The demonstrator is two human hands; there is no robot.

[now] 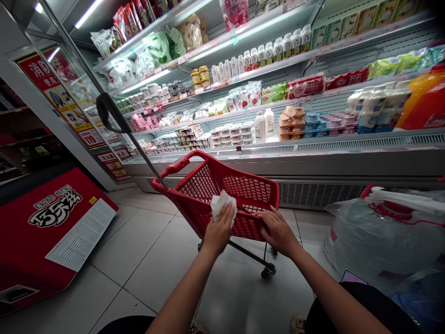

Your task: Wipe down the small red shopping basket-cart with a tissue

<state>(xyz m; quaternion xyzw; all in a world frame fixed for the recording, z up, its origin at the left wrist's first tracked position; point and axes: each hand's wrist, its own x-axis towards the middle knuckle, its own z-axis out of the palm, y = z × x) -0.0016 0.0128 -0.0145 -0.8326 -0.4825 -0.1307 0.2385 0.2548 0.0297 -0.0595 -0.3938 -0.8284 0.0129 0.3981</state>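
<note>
Standing at the far left, a red cabinet point(24, 269) with a pale vent panel point(81, 234) borders the tiled floor point(139, 250). Next comes the handle point(177, 165) of a red shopping cart point(187, 208); the cart stands on the floor before a refrigerated case point(313, 162), side-on to the person, an arrangement that presumably brings its near rim within reach of both arms. The left grip point(218, 228) lies over a white cloth point(216, 204), holding it against that rim with fingers extended and close together, probably to spread the pressure; the palm side is hidden, so how firmly the cloth is pinched cannot be told. Farther right, the right grip point(279, 230) is narrow, its fingers bent over the rim near the cart's corner, probably to check rolling, since a castor point(268, 270) carries the frame below. At the far right, plastic-wrapped bottles point(371, 236) stand apart from the cart, which leaves the right arm room between.
</note>
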